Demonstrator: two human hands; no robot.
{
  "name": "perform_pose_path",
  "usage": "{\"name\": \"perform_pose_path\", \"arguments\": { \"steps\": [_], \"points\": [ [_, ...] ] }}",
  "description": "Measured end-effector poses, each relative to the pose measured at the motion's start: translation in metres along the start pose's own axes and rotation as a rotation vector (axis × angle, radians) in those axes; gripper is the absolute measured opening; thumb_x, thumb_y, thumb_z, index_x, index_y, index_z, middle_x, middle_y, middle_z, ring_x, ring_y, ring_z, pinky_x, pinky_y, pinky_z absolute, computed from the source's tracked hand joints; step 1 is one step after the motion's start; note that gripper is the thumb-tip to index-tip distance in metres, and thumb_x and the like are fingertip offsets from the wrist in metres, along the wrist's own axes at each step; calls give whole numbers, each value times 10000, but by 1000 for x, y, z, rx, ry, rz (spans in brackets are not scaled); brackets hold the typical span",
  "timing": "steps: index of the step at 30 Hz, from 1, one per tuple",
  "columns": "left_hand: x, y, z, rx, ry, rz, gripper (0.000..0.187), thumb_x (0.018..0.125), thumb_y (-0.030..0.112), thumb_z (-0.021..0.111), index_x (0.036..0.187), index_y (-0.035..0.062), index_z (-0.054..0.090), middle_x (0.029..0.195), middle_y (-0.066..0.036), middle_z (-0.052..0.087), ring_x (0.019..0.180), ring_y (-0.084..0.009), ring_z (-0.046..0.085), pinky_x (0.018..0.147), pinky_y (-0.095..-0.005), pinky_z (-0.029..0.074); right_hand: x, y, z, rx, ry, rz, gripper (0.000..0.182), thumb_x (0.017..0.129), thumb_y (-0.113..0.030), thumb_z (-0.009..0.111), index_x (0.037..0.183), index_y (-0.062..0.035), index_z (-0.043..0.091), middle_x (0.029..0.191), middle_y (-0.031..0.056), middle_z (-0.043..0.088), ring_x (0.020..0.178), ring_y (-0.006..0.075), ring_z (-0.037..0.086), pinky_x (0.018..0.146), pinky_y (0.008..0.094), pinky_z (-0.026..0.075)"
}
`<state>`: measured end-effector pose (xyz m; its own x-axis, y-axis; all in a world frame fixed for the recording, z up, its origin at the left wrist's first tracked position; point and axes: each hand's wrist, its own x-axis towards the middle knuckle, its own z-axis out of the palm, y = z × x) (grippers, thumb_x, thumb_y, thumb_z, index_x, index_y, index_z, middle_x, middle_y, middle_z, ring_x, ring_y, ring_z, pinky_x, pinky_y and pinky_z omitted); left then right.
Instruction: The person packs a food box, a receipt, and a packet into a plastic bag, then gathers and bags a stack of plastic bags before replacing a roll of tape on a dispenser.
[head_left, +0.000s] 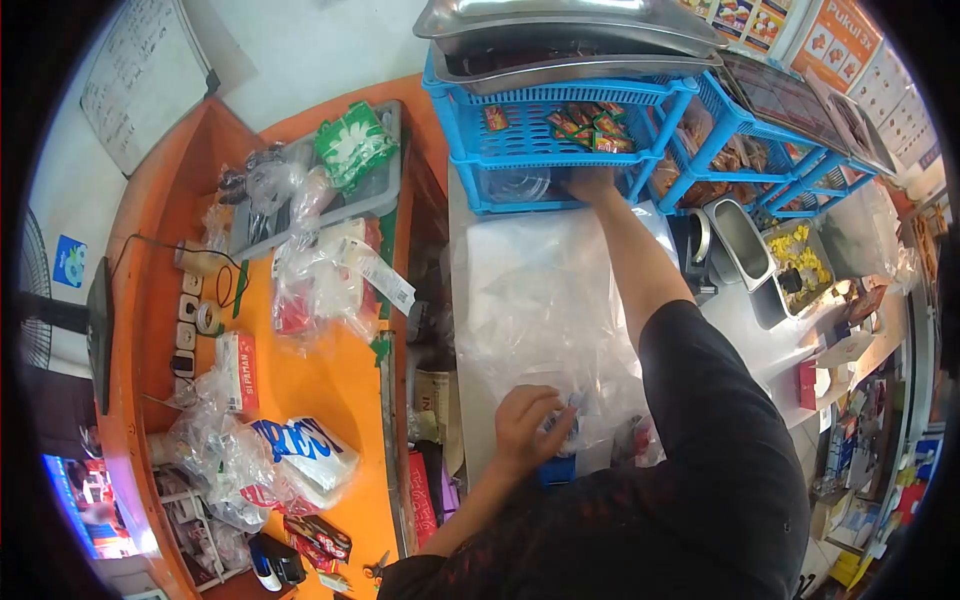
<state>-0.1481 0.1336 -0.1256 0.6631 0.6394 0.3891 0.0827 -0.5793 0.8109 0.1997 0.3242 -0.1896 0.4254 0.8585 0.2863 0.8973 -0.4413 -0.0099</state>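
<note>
My right hand (590,183) reaches into the bottom tier of a blue plastic rack (470,150). Its fingers are in shadow there, so whether they grip anything is hidden. Beside it in that tier lie clear plastic lids (517,184). On the tier above are several small red and green sachets (590,128). Lower down, my left hand (525,425) is curled at a clear plastic item with blue print (568,425), which I cannot make out well. Under and around it, a large clear plastic sheet or bag (535,300) covers the white counter.
Metal trays (570,25) are stacked atop the rack. To the right stand a steel container (742,240) and a tray of yellow pieces (800,265). An orange counter (340,400) at left bears plastic bags, a grey tray (388,165) and scissors (377,568).
</note>
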Motion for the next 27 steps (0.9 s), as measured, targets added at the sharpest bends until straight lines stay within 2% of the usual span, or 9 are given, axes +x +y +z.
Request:
{"name": "perform_pose_path", "arguments": {
  "steps": [4,8,9,12,14,16,20,24,27],
  "points": [
    [29,20,0,341,256,-12,333,675,174,675,970,58,573,1151,-152,496,1088,-269,445,937,-408,306,4,11,21,-136,577,-104,339,737,-250,539,1006,-50,592,1006,188,586,977,321,549,949,502,296],
    [43,-34,-2,62,-412,40,498,673,218,666,1127,61,535,1245,-167,440,1223,-274,326,1043,-412,178,-20,1,-35,50,68,-33,256,747,-247,538,858,-34,627,946,173,594,937,325,531,891,477,346],
    [29,-62,12,113,-430,30,453,707,179,620,1129,38,533,1245,-158,442,1224,-282,326,1049,-398,187,-32,-2,-55,21,-237,-33,283,753,-265,539,873,-25,628,977,167,584,1024,324,481,896,454,338],
    [54,-54,2,-583,-222,-329,518,692,93,609,1185,13,471,1251,-162,434,1209,-293,344,1016,-391,248,-78,-2,-86,52,-39,-202,201,734,-199,535,644,-37,612,751,120,596,844,282,531,748,412,406],
    [84,-18,-7,377,59,113,554,652,6,587,1190,-5,456,1212,-188,453,1151,-313,404,941,-383,338,-111,-11,-142,-30,-8,-379,152,710,-175,550,677,-42,617,762,139,588,808,283,542,699,378,433],
    [117,9,-2,515,297,215,513,627,-40,552,1135,3,501,1076,-191,535,1006,-327,499,850,-384,399,-135,-20,-169,119,-64,-512,152,709,-169,557,668,-30,604,754,146,580,799,290,541,693,389,431],
    [130,-24,18,152,-93,-116,449,626,-44,552,1073,-11,540,925,-135,595,907,-269,550,827,-358,408,-158,-35,-209,708,-175,-538,214,755,-216,573,709,-7,578,789,161,574,821,316,527,713,414,417],
    [118,-41,3,-429,415,-611,353,841,150,519,1114,-73,486,887,-94,587,928,-166,520,847,-311,377,-103,-3,-131,820,-156,-207,438,819,-398,508,957,5,608,1005,223,572,1014,348,508,868,384,399],
    [97,-42,-8,-170,812,-510,486,891,261,473,1217,-77,345,1171,-173,433,1060,-222,437,937,-330,316,-45,9,-27,273,-360,-212,556,808,-462,476,1168,-39,512,1246,216,435,1198,330,371,977,395,313]
  ]
}}
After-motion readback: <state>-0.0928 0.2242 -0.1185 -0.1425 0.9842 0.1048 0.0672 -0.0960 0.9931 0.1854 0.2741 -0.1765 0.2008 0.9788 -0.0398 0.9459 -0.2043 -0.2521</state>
